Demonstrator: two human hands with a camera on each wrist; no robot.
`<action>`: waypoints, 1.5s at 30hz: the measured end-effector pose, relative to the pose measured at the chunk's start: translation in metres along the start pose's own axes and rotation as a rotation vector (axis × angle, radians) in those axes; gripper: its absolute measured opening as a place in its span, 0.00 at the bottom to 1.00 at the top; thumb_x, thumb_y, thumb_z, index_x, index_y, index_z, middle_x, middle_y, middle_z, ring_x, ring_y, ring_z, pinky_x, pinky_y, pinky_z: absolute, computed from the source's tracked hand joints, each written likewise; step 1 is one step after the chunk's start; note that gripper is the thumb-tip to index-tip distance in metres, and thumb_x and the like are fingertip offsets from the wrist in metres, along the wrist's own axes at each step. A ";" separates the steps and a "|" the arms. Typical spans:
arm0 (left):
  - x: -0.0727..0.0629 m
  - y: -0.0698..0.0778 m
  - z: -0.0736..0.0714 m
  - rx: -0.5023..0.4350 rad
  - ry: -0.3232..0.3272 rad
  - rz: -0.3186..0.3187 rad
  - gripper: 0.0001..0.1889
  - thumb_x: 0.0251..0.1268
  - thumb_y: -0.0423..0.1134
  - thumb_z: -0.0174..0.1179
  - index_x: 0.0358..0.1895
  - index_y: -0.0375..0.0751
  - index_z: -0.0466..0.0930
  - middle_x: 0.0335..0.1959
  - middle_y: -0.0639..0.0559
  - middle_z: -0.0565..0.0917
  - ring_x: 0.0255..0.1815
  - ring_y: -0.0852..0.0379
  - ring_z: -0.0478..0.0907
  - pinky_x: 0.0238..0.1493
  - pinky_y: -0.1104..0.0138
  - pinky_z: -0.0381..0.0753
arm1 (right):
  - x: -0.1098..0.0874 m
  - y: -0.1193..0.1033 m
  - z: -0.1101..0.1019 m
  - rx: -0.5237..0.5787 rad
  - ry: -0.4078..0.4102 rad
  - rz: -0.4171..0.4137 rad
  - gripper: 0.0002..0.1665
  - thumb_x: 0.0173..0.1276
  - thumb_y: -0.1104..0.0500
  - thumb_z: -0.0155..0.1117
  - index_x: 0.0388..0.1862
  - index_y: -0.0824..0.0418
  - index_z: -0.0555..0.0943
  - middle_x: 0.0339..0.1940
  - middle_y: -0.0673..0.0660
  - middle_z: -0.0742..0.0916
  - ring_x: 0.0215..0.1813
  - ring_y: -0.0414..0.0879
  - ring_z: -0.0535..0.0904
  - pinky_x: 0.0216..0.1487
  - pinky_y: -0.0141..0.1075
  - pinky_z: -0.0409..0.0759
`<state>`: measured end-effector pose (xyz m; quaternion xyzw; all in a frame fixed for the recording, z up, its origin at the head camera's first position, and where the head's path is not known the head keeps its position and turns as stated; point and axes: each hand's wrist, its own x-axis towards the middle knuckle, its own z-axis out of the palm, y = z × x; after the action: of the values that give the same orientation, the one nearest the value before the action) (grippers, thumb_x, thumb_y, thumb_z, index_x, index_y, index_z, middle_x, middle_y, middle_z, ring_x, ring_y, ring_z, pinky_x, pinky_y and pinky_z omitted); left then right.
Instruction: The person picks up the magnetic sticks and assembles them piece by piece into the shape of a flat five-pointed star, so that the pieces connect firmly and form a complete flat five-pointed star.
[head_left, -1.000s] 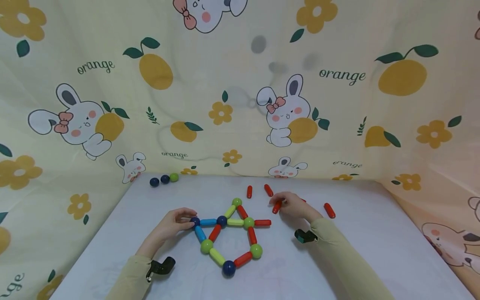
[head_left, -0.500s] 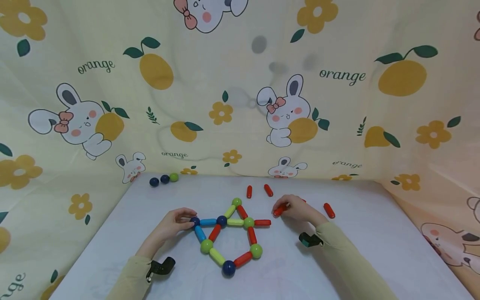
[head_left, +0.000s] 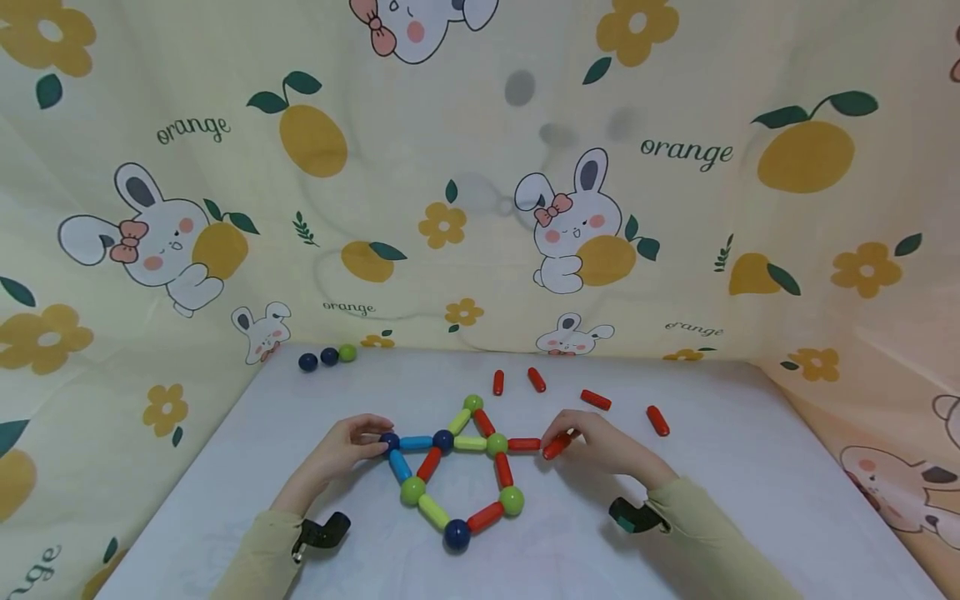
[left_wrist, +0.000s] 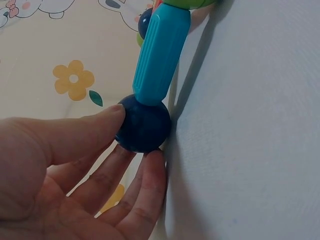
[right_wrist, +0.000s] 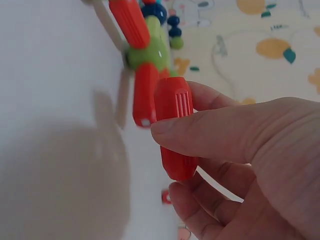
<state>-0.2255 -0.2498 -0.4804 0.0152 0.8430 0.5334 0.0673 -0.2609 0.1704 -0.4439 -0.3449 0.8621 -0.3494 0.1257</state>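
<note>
Gripping a loose red rod (head_left: 557, 447) between thumb and fingers, the right hand (head_left: 606, 442) holds it tilted, just beside the free end of a red rod jutting from the right of a ball-and-rod framework (head_left: 471, 444); whether the two rods touch, I cannot tell. At the framework's left corner, the left hand (head_left: 347, 450) pinches a dark blue ball (head_left: 390, 442), thumb on one side and fingertips on the other.

The framework lies on the white table (head_left: 570, 542) as a five-sided ring with two triangles sharing sides with it. The left triangle has two blue rods (head_left: 416, 443) and one red; the upper one has two light green rods and one red, with a green ball (head_left: 473, 402) at its peak. Another dark blue ball (head_left: 457, 535) forms the ring's nearest corner.

Beyond the right hand, four more red rods (head_left: 596, 400) lie well apart from one another. At the far left edge sit two dark blue balls and a green one in a short row. Both arms wear pale green sleeves (head_left: 258, 554) and black wrist cameras (head_left: 326, 531). Behind the table hangs a cream cloth (head_left: 420, 167) printed with rabbits, flowers, oranges and the word "orange".
</note>
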 end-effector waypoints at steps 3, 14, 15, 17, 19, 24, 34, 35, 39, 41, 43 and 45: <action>0.000 0.000 0.000 0.000 0.000 0.000 0.16 0.64 0.29 0.61 0.54 0.38 0.78 0.50 0.48 0.81 0.52 0.47 0.77 0.55 0.53 0.77 | -0.002 -0.005 0.008 0.015 -0.016 -0.009 0.15 0.64 0.69 0.64 0.45 0.52 0.84 0.41 0.43 0.82 0.47 0.44 0.76 0.53 0.47 0.76; 0.001 -0.002 -0.001 -0.011 -0.011 0.009 0.16 0.64 0.30 0.61 0.54 0.38 0.77 0.50 0.48 0.81 0.54 0.46 0.76 0.55 0.52 0.76 | 0.000 -0.010 0.035 0.071 -0.082 -0.017 0.13 0.63 0.67 0.67 0.42 0.50 0.85 0.40 0.44 0.82 0.45 0.43 0.76 0.48 0.35 0.79; 0.001 -0.002 -0.001 -0.011 -0.011 0.010 0.16 0.64 0.30 0.61 0.54 0.38 0.77 0.50 0.48 0.81 0.54 0.46 0.76 0.56 0.52 0.76 | 0.000 -0.011 0.037 0.070 -0.085 -0.023 0.13 0.62 0.67 0.67 0.42 0.50 0.85 0.40 0.44 0.82 0.45 0.42 0.76 0.48 0.35 0.79; 0.001 -0.002 -0.001 -0.010 -0.012 0.012 0.16 0.64 0.30 0.61 0.54 0.38 0.77 0.50 0.48 0.81 0.54 0.46 0.76 0.56 0.52 0.76 | 0.000 -0.012 0.039 0.066 -0.086 -0.033 0.14 0.62 0.67 0.67 0.42 0.49 0.85 0.40 0.44 0.83 0.45 0.42 0.76 0.48 0.35 0.79; 0.002 -0.002 -0.001 -0.009 -0.013 0.012 0.16 0.64 0.31 0.61 0.54 0.38 0.77 0.50 0.48 0.81 0.54 0.46 0.76 0.56 0.52 0.76 | 0.000 -0.011 0.041 0.057 -0.086 -0.037 0.14 0.62 0.67 0.67 0.42 0.48 0.85 0.41 0.43 0.82 0.46 0.42 0.76 0.49 0.35 0.79; 0.002 -0.002 -0.001 -0.013 -0.015 0.015 0.15 0.64 0.31 0.61 0.54 0.38 0.78 0.50 0.48 0.81 0.54 0.46 0.76 0.55 0.52 0.76 | 0.000 -0.012 0.045 0.085 -0.097 -0.021 0.16 0.62 0.67 0.67 0.44 0.48 0.84 0.42 0.44 0.82 0.46 0.43 0.75 0.49 0.36 0.78; 0.002 -0.001 -0.002 -0.021 -0.026 0.019 0.15 0.64 0.30 0.61 0.54 0.37 0.77 0.51 0.47 0.81 0.55 0.46 0.76 0.55 0.53 0.76 | -0.008 -0.017 0.035 0.112 -0.060 0.034 0.17 0.64 0.67 0.65 0.50 0.53 0.81 0.46 0.47 0.84 0.48 0.47 0.76 0.49 0.36 0.77; 0.002 -0.001 -0.002 -0.022 -0.031 0.020 0.16 0.64 0.30 0.61 0.54 0.37 0.77 0.51 0.47 0.81 0.54 0.46 0.76 0.55 0.54 0.76 | -0.010 -0.018 0.033 0.119 -0.055 0.038 0.17 0.64 0.67 0.64 0.51 0.54 0.81 0.46 0.48 0.84 0.48 0.48 0.76 0.48 0.36 0.77; 0.003 0.001 -0.005 -0.030 -0.054 0.027 0.15 0.65 0.31 0.60 0.55 0.35 0.76 0.50 0.46 0.81 0.52 0.47 0.77 0.51 0.57 0.79 | -0.018 -0.021 0.024 0.168 -0.049 0.054 0.15 0.66 0.65 0.63 0.52 0.60 0.80 0.45 0.52 0.84 0.48 0.50 0.77 0.49 0.36 0.78; 0.004 0.002 -0.006 -0.026 -0.055 0.028 0.15 0.66 0.32 0.59 0.55 0.35 0.76 0.49 0.45 0.82 0.50 0.48 0.78 0.49 0.58 0.80 | -0.023 -0.022 0.022 0.224 -0.068 0.072 0.14 0.68 0.63 0.62 0.52 0.61 0.79 0.44 0.54 0.85 0.47 0.50 0.78 0.49 0.34 0.78; 0.005 0.003 -0.007 -0.020 -0.048 0.025 0.15 0.68 0.33 0.57 0.55 0.34 0.76 0.48 0.45 0.82 0.49 0.49 0.79 0.49 0.58 0.80 | -0.027 -0.022 0.023 0.314 -0.115 0.086 0.14 0.69 0.62 0.61 0.52 0.63 0.78 0.44 0.57 0.85 0.47 0.52 0.79 0.49 0.33 0.78; 0.006 0.004 -0.008 -0.017 -0.043 0.023 0.15 0.69 0.34 0.56 0.56 0.34 0.75 0.48 0.45 0.83 0.50 0.49 0.79 0.50 0.58 0.80 | -0.030 -0.023 0.027 0.414 -0.181 0.101 0.14 0.71 0.61 0.59 0.52 0.65 0.78 0.45 0.60 0.85 0.46 0.54 0.80 0.48 0.33 0.78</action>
<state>-0.2326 -0.2547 -0.4737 0.0359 0.8365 0.5411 0.0794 -0.2147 0.1649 -0.4487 -0.2981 0.7733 -0.4798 0.2880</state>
